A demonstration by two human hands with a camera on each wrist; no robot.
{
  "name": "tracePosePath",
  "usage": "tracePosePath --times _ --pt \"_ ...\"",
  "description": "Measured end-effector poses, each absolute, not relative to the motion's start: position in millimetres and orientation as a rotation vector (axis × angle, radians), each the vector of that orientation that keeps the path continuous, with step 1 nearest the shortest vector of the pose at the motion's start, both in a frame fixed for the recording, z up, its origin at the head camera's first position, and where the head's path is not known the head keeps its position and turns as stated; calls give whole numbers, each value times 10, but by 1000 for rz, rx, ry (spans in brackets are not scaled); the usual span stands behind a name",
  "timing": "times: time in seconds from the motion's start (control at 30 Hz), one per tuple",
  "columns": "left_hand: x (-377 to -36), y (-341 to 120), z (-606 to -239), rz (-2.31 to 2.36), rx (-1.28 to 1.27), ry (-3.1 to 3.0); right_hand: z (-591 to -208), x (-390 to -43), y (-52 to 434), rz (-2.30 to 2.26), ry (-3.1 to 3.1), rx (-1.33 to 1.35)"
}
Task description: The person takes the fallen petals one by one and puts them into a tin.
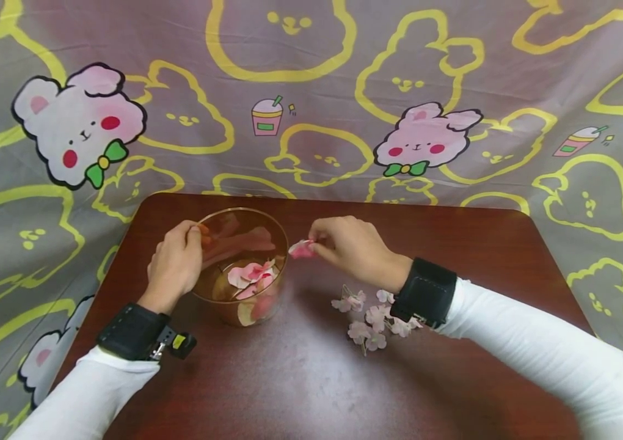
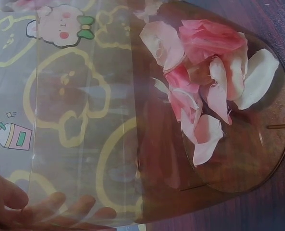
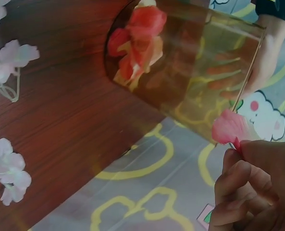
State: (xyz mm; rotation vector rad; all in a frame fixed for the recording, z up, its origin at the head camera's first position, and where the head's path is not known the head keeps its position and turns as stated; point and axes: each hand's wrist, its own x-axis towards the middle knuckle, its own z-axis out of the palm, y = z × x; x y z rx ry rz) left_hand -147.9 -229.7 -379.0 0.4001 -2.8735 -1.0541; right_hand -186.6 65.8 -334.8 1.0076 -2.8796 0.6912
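Petal [image 1: 300,249] pinched in my right hand [image 1: 352,249], at three o'clock of the glass [image 1: 240,266] my left hand [image 1: 175,266] gripped; a draft could have dropped it outside.

**What the views leave unseen**

In the head view, the left hand [image 1: 175,266] covers part of the glass bowl [image 1: 241,263], and its fingers on the far side show only as a tinted blur through the glass. In the left wrist view that hand's fingers [image 2: 46,207] are cut off by the lower edge and smeared behind the bowl wall. The right hand [image 3: 250,187] is cropped at the corner of the right wrist view, so how it pinches the petal [image 3: 229,129] is partly hidden. The flower sprig [image 1: 369,315] runs under the right wrist strap [image 1: 426,292], and its stems are too thin to make out.
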Motion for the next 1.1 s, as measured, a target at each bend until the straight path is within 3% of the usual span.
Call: tracePosePath --times 1.1 --pt "-1481 -2309 -3784 -1067 424 -2890 -3402 -1774 211 736 -2898 1134"
